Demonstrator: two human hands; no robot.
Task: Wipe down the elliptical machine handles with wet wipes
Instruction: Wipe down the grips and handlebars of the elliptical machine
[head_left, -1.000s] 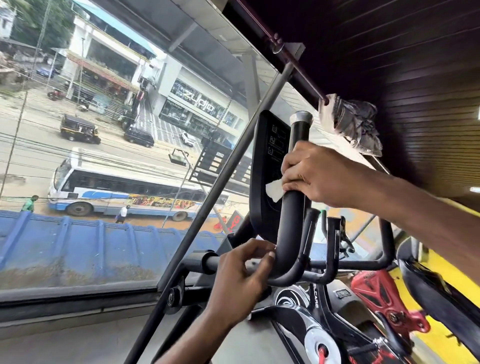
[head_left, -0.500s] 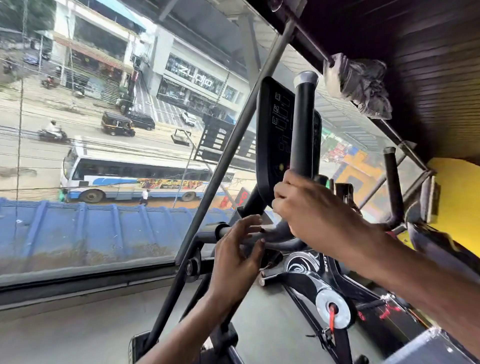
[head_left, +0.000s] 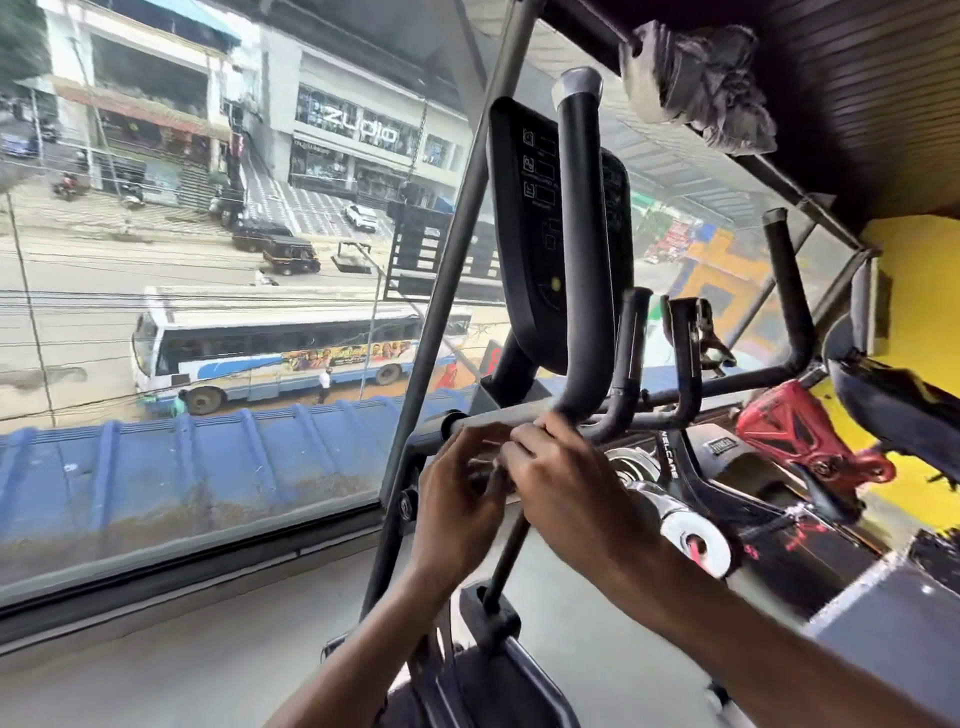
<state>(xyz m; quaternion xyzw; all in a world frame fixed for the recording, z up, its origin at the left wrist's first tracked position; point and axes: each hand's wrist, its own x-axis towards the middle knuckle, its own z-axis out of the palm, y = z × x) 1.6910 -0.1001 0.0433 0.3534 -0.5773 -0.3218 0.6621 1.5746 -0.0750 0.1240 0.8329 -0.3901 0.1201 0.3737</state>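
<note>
The left hand is raised in front of the chest, palm turned to the right, fingers loosely spread and slightly bent, their outline blurred. The right hand sits just beside it, back toward the camera, knuckles up, its fingers curled down and leftward so the tips meet those of the left hand; what they enclose is hidden. The left forearm rises bare from the bottom edge, and the right forearm comes in from the lower right.

Bare left hand, right hand, forearms
</note>
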